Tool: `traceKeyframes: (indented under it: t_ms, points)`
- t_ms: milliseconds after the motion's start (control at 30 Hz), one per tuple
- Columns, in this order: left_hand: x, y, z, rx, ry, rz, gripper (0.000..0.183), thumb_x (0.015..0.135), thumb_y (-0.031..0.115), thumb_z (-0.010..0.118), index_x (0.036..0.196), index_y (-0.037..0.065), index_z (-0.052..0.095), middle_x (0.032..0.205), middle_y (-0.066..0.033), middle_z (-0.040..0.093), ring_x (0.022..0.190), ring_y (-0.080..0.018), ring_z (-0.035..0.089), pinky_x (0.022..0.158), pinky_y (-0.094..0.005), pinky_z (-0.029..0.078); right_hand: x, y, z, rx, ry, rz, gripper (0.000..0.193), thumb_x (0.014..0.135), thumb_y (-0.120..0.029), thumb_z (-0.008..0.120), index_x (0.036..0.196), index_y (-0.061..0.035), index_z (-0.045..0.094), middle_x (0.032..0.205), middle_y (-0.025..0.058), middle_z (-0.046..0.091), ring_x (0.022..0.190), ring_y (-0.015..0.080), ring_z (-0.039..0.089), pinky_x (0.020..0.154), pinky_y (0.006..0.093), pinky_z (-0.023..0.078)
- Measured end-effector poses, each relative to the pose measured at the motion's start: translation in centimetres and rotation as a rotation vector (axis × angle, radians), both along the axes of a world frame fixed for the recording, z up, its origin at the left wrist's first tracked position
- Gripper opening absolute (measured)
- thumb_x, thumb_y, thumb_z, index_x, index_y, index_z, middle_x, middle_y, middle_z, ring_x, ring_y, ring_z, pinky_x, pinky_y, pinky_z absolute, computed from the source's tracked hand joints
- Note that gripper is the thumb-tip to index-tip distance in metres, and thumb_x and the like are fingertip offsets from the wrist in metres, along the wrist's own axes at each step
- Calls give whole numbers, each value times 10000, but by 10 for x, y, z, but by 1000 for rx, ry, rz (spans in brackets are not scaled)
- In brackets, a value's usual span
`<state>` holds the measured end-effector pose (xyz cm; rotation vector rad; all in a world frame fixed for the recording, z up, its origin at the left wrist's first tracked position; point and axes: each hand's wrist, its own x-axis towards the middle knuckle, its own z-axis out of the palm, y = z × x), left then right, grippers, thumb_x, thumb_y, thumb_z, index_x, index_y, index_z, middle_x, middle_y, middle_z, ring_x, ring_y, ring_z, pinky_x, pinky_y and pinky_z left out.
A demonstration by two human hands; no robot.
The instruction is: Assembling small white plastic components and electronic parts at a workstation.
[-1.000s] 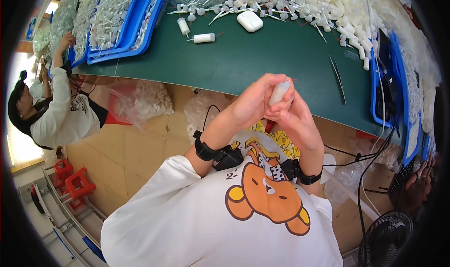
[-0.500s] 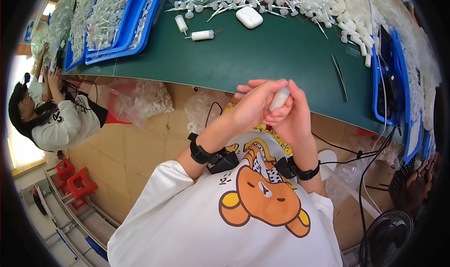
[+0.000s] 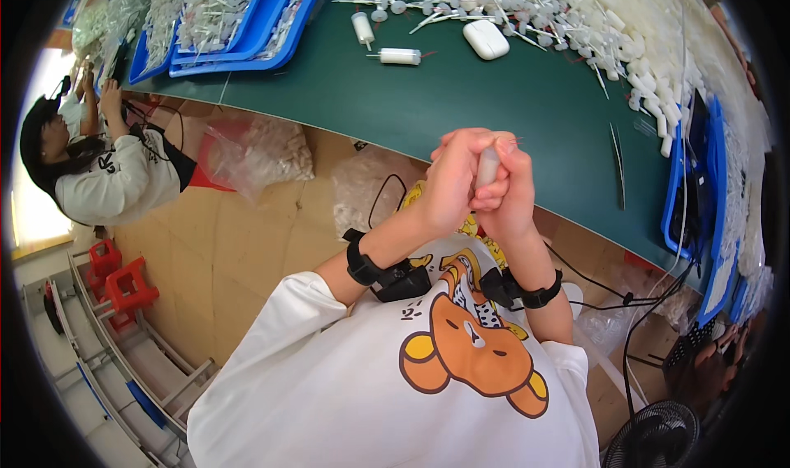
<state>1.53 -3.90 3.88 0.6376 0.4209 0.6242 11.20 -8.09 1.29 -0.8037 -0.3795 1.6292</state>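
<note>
My left hand (image 3: 451, 172) and my right hand (image 3: 513, 190) come together at the table's near edge. Between them they clasp a small white plastic cylinder (image 3: 488, 168), held roughly upright. Fingers of both hands are closed round it, so only its middle shows; its ends are mostly covered. On the table beyond my hands lie two similar white cylinders with thin stems, one tilted (image 3: 362, 29) and one flat (image 3: 400, 56) with a red wire at its end. A pair of metal tweezers (image 3: 618, 168) lies to the right of my hands.
A green-topped table (image 3: 329, 98) carries a rounded white case (image 3: 485, 39) and a big heap of white tubular parts (image 3: 629, 48). Blue trays (image 3: 288, 53) of parts stand at the far left, another blue tray (image 3: 714, 246) at right. A co-worker (image 3: 123, 172) sits at left.
My fingers have folded more tightly round the white cylinder, and my left fingers, stretched out before, are now curled. The view has shifted slightly, so the table things appear farther right and lower.
</note>
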Motion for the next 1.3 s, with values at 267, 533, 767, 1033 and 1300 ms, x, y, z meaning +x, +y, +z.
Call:
traceKeyframes:
  t_ms: [267,533,767,1033,1300]
  points:
    - [-18,42,-6,-28,-184,-141,346,865,278,282,584,87,350,422,11,266,382,-100,243,395,-234,239,17,-4,5,79,-139,-28,511,927,-403,363,1175,42,404,1027,195,567,897,245,597,847,346,456]
    - [-93,92,-22,-5,-87,202,334,853,296,283,596,97,356,432,-18,313,383,-121,274,393,-254,250,97,-48,-8,88,-423,-181,407,930,-261,387,1161,72,423,1073,214,554,889,248,592,862,363,454]
    - [-109,125,-20,93,590,589,399,899,347,322,1015,4,490,737,-96,554,578,-148,504,523,-257,419,106,-48,-17,17,-356,-292,349,941,-220,384,1156,50,437,1014,171,562,852,182,553,848,342,451]
    - [-95,139,-45,1023,1423,786,292,844,158,508,1101,25,474,812,-168,578,671,-248,556,643,-354,445,106,-45,-18,7,-312,-278,315,939,-201,396,1138,38,445,955,138,556,827,162,529,823,327,456]
    - [-66,157,-19,899,1695,521,449,737,388,629,900,-26,568,813,-180,628,760,-313,619,656,-378,475,109,-47,-19,9,-229,-288,292,934,-200,415,1127,16,453,951,116,542,805,153,511,809,317,448]
